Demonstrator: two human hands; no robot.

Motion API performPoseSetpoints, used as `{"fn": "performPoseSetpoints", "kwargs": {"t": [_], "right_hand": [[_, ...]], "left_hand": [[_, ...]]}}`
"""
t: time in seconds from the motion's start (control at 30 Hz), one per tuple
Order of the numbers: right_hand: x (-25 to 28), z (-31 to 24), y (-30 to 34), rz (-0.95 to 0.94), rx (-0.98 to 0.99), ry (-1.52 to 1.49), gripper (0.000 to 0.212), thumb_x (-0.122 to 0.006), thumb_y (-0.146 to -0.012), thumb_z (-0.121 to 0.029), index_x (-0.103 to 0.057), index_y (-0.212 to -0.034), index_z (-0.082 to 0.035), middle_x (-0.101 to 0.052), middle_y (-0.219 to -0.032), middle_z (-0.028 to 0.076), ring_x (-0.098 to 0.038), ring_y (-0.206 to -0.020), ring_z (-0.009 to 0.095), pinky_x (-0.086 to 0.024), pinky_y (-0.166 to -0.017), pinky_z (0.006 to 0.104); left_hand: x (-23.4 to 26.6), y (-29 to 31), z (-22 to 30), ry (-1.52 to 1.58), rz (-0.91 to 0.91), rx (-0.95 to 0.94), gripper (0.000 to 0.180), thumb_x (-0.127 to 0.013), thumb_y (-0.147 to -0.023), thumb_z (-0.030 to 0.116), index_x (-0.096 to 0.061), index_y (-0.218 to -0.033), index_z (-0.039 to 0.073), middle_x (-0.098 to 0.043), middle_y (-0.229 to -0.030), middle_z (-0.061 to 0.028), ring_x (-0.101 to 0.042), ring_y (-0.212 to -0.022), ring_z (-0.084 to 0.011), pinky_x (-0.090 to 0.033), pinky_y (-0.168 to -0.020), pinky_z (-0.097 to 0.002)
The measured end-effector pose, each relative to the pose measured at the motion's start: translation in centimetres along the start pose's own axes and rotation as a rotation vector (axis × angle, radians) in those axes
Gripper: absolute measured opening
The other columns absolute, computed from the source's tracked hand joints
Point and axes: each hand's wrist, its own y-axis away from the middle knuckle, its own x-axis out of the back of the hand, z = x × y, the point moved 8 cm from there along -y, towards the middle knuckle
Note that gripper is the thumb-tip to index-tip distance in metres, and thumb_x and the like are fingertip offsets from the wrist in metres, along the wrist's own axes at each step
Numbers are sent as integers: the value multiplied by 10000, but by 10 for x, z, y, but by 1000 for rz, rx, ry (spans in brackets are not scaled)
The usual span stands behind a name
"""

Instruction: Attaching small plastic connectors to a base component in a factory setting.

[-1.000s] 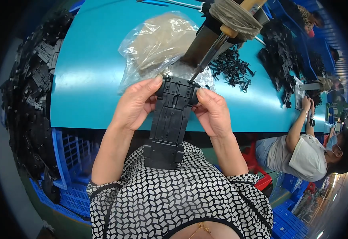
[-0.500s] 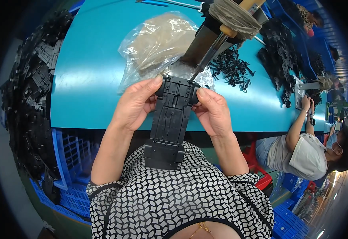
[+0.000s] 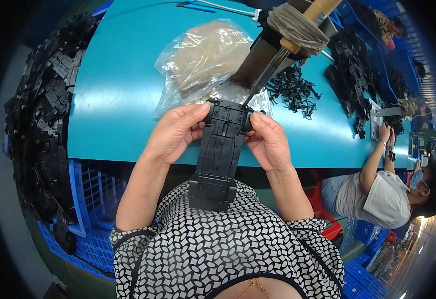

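Note:
A long black moulded plastic chassis plate (image 3: 219, 152) is held up in front of me, its lower end against my patterned top. My left hand (image 3: 177, 130) pinches the upper left corner between thumb and fingers. The upper right corner is gripped by my right hand (image 3: 272, 141), thumb on the face. A slanting tool like a soldering iron (image 3: 267, 75), with a metal shaft and wooden handle, reaches down to the plate's top right corner. Its tip appears to touch there, though contact is hard to make out.
On the blue-green table (image 3: 113, 114) lie a clear plastic bag (image 3: 203, 62) and a pile of small black parts (image 3: 295, 89). Black parts (image 3: 53, 99) heap at the left, above blue crates (image 3: 93, 194). A co-worker (image 3: 382, 194) sits to the right.
In the picture, the plate's top end, the tool and the table have shifted slightly right and down together. Both hands keep their hold on the plate.

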Motion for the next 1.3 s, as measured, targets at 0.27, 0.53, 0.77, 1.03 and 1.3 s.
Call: {"fn": "performPoseSetpoints", "kwargs": {"t": [0.27, 0.53, 0.77, 1.03, 1.3], "right_hand": [[20, -7, -5, 105, 53, 3, 209, -552, -862, -223, -597, -916, -26, -605, -809, 22, -505, -681, 83, -409, -657, 231], [23, -28, 2, 88, 171, 14, 246, -522, -880, -238, -590, -951, -12, -600, -829, 3, -460, -675, 45, -376, -636, 201], [20, -34, 6, 106, 208, 2, 231, -518, -884, -241, -578, -935, -23, -589, -833, -8, -443, -662, 37, -371, -628, 196], [20, -38, 8, 123, 221, 8, 237, -519, -884, -255, -583, -933, -33, -595, -817, -5, -459, -663, 47, -374, -624, 204], [22, -37, 9, 147, 218, 0, 227, -519, -884, -255, -589, -923, -42, -599, -803, -4, -475, -666, 63, -378, -624, 216]], "left_hand": [[-15, -22, -6, 6, -69, 46, 280, -567, -851, 286, -608, -932, 21, -622, -874, -37, -576, -763, -83, -471, -711, -227], [-33, -32, 4, -13, -102, 33, 296, -611, -822, 297, -615, -922, 18, -624, -866, -48, -582, -747, -90, -476, -697, -226], [-39, -33, 9, -29, -105, 10, 327, -633, -801, 325, -624, -910, 17, -624, -840, -41, -577, -723, -84, -469, -672, -219], [-41, -34, 11, -51, -100, 9, 340, -643, -790, 341, -632, -903, 20, -626, -814, -39, -572, -714, -80, -461, -658, -210], [-40, -35, 11, -74, -87, 17, 340, -644, -787, 346, -630, -892, 23, -622, -801, -34, -567, -702, -75, -457, -651, -206]]}}
